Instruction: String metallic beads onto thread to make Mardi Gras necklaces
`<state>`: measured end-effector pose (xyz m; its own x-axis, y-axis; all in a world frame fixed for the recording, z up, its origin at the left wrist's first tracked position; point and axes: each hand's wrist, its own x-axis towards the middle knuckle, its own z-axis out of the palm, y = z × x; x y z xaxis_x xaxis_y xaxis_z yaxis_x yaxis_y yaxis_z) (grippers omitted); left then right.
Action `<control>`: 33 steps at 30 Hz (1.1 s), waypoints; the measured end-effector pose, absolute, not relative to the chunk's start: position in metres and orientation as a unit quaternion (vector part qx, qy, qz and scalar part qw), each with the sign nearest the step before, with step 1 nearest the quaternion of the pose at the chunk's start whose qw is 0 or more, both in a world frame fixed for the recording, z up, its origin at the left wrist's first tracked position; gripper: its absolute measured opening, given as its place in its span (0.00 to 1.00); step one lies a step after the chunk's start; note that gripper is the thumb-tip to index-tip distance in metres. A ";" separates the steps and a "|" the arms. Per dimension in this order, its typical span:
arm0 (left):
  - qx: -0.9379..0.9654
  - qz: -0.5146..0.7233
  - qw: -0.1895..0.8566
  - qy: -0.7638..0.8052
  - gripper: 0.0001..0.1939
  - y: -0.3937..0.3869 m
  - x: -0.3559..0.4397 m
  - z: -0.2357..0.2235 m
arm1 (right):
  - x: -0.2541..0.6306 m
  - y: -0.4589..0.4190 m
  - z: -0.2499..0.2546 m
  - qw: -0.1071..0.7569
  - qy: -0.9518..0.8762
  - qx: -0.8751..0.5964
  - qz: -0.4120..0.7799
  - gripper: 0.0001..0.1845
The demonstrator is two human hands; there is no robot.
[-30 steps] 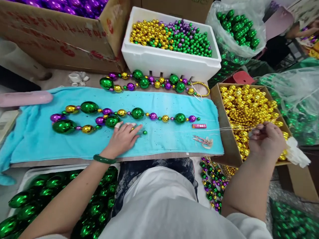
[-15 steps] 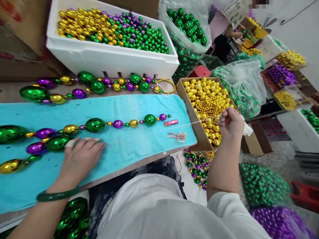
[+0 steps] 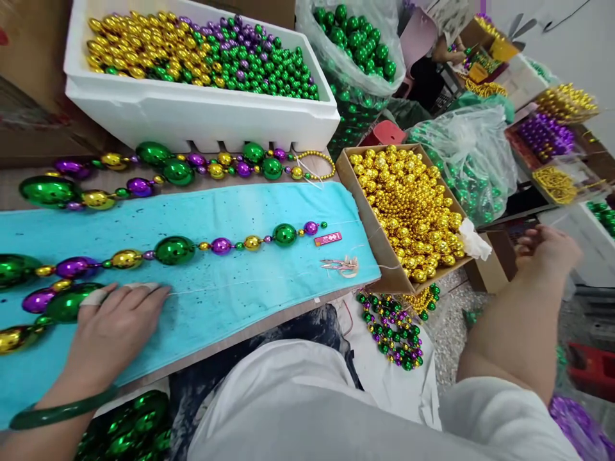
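Note:
A strand of shiny green, gold and purple beads (image 3: 175, 250) lies doubled back on the blue towel (image 3: 269, 301). My left hand (image 3: 118, 326), with a green bangle at the wrist, is closed over the lower run beside a large green bead (image 3: 72, 303). A thin white thread (image 3: 230, 283) leads right from under its fingers. Far to the right, past the box of gold beads (image 3: 408, 205), my right hand (image 3: 548, 250) is raised with its fingers pinched together. Faint thread shows beside it. Thread snips (image 3: 340, 265) and a small red packet (image 3: 327, 239) lie at the towel's right end.
Behind the towel lies another bead strand (image 3: 177, 171) with a gold bead loop. A white foam box (image 3: 202, 115) of small beads stands beyond it. Bagged green beads (image 3: 355, 45) are at the back. Bead strings (image 3: 391, 333) hang below the table's right end.
The view has swung right. My right hand has moved farther right, past the gold bead box, drawing thread. My left hand stays by the green bead, its fingers now closer together than at first.

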<state>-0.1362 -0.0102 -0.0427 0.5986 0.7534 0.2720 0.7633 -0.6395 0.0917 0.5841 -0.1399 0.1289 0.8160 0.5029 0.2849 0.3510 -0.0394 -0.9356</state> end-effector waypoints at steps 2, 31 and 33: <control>-0.893 -0.145 0.019 -0.425 0.27 -0.011 -0.134 -0.038 | 0.577 -0.138 0.131 0.618 -0.229 -0.752 -0.033 0.15; -0.926 -0.171 -0.071 -0.329 0.13 -0.036 0.010 -0.027 | 0.357 -0.014 0.034 0.020 -0.656 -0.739 0.152 0.10; -0.930 -0.171 -0.083 -0.315 0.13 -0.035 0.020 -0.026 | 0.361 -0.046 0.039 -0.005 -0.639 -0.748 0.181 0.10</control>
<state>0.0196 -0.0353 -0.0265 0.7434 0.6139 0.2654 0.5574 -0.7880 0.2613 0.3605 -0.0461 0.0391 0.1190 0.9536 -0.2766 0.9572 -0.1843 -0.2234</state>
